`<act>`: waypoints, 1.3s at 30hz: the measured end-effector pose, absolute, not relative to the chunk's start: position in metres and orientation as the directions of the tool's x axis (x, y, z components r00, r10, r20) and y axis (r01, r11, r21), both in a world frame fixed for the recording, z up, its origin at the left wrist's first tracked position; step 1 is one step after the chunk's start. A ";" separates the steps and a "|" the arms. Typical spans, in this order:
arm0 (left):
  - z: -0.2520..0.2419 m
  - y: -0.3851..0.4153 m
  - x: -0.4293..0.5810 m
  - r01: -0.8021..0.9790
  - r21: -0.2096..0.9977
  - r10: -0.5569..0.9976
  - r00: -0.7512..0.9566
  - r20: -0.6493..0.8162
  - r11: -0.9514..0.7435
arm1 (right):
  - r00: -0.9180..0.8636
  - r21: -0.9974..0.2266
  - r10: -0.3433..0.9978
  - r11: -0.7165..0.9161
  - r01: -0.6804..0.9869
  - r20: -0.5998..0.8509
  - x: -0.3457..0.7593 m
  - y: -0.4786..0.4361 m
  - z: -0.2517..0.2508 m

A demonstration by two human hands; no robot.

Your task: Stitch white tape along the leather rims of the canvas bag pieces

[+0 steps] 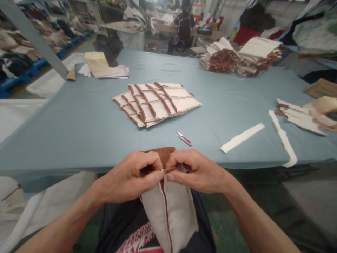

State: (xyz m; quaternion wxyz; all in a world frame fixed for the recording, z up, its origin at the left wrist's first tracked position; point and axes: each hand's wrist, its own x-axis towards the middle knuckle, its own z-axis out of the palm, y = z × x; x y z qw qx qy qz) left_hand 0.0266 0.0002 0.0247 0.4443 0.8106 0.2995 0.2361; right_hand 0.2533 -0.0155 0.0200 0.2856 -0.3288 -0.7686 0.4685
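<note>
Cream cloth bag [181, 207] with brown lining [165, 154], held over my lap [116, 221] at the near edge of the bench [65, 140], its mouth uppermost and its body hanging toward me. The fingers of my left hand [138, 172] are pinched on the rim [167, 170] beside the brown centre line [166, 207]; those of my right hand [195, 168] are pinched just opposite, the tips nearly meeting. Such a paired grip probably keeps the short stretch of edge between them taut and within my sight. Pink-handled snips [184, 139] lie just beyond, presumably for ready reach. Farther off, a fanned stack of cream pieces [158, 103] overlaps, perhaps so that each lifts singly. Bulky bundles [242, 56] rest at the far side, likely set back from my elbows.
</note>
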 end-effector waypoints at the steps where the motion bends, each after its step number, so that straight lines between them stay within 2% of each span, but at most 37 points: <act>1: 0.025 -0.002 0.029 0.295 0.840 0.715 0.684 0.148 -0.456 | -0.614 -0.880 0.776 0.384 0.280 0.143 0.252 -0.017 0.024; 4: 0.028 -0.006 0.032 0.307 0.839 0.751 0.638 0.169 -0.450 | -0.586 -0.799 0.796 0.448 0.401 0.152 0.249 -0.022 0.036; 6: 0.031 -0.006 0.030 0.251 0.918 0.727 0.684 0.056 -0.306 | -0.593 -0.810 0.796 0.426 0.403 0.124 0.246 -0.022 0.042; 8: 0.032 -0.003 0.026 0.169 0.982 0.652 0.754 -0.073 -0.085 | -0.615 -0.861 0.784 0.367 0.351 0.083 0.243 -0.020 0.044; 11: 0.029 0.004 0.018 0.072 0.983 0.570 0.807 -0.156 0.166 | -0.638 -0.908 0.769 0.297 0.297 0.043 0.239 -0.016 0.040; 13: 0.025 0.008 0.014 0.064 0.976 0.550 0.817 -0.172 0.210 | -0.637 -0.908 0.770 0.293 0.301 0.038 0.237 -0.015 0.036; 15: 0.024 0.011 0.011 0.088 0.985 0.538 0.828 -0.157 0.151 | -0.638 -0.898 0.769 0.302 0.319 0.032 0.236 -0.015 0.031; 18: 0.028 0.015 0.006 0.174 0.983 0.520 0.846 -0.121 -0.056 | -0.657 -0.890 0.753 0.320 0.324 0.032 0.234 -0.015 0.027; 22: 0.040 0.017 0.000 0.303 0.918 0.505 0.852 -0.140 -0.256 | -0.675 -0.917 0.736 0.304 0.258 0.054 0.232 -0.014 0.026; 24: 0.044 0.015 -0.001 0.331 0.879 0.516 0.848 -0.118 -0.344 | -0.673 -0.908 0.738 0.310 0.282 0.042 0.230 -0.014 0.029; 28: 0.051 0.004 0.004 0.406 0.703 0.593 0.804 0.029 -0.584 | -0.621 -0.815 0.782 0.325 0.479 -0.053 0.223 -0.018 0.038; 31: 0.052 -0.005 0.008 0.421 0.587 0.601 0.787 0.143 -0.691 | -0.566 -0.762 0.820 0.311 0.568 -0.088 0.219 -0.022 0.042; 34: 0.049 -0.010 0.009 0.407 0.510 0.575 0.786 0.226 -0.758 | -0.521 -0.768 0.850 0.287 0.573 -0.072 0.217 -0.023 0.042; 39: 0.032 -0.015 0.003 0.389 0.334 0.499 0.783 0.372 -0.859 | -0.465 -0.852 0.884 0.204 0.483 -0.052 0.217 -0.022 0.039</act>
